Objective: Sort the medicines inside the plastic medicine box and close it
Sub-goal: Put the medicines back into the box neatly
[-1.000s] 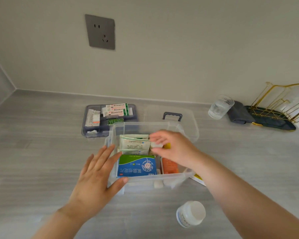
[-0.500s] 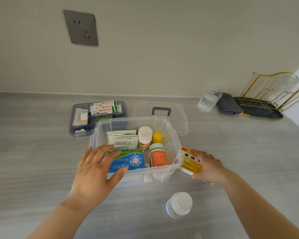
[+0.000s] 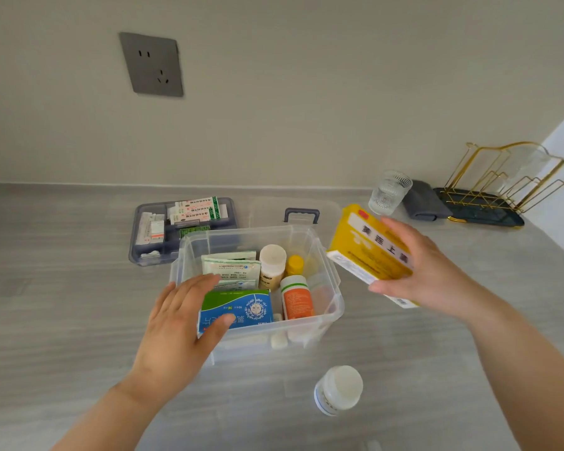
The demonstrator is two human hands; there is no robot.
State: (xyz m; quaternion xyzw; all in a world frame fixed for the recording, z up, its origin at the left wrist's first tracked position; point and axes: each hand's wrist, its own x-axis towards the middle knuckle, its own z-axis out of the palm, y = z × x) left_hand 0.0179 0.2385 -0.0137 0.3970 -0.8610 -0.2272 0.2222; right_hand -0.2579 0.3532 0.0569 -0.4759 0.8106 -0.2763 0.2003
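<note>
1. Half a second ago the yellow medicine carton point(image 3: 372, 252) lay on the counter beside the box; now the right hand point(image 3: 427, 271) has lifted it clear, tilted, just outside the right wall of the clear plastic medicine box point(image 3: 334, 307).
2. Right fingers are wrapped around the carton, thumb under its lower edge, fingers across its top face.
3. Left hand point(image 3: 176, 323) lies flat with fingers spread and holds nothing; its thumb rests on the blue and green carton point(image 3: 238, 309) at the box's front left corner, steadying the box as before.
4. Inside the box are sachets point(image 3: 232, 266) at the back left and 3 bottles: a white-capped one point(image 3: 272, 262), a yellow-capped one point(image 3: 295, 264) and an orange-labelled one point(image 3: 296, 297).
5. Free room appears only along the right side; a flat or skewed entry could knock the bottles over or catch the carton on the rim.
6. Another white bottle point(image 3: 339, 390) stands on the counter in front, the grey insert tray point(image 3: 137, 242) and the lid point(image 3: 300, 216) wait behind, so closing is some way off.
7. If the carton stands too tall, the tray may not seat.
</note>
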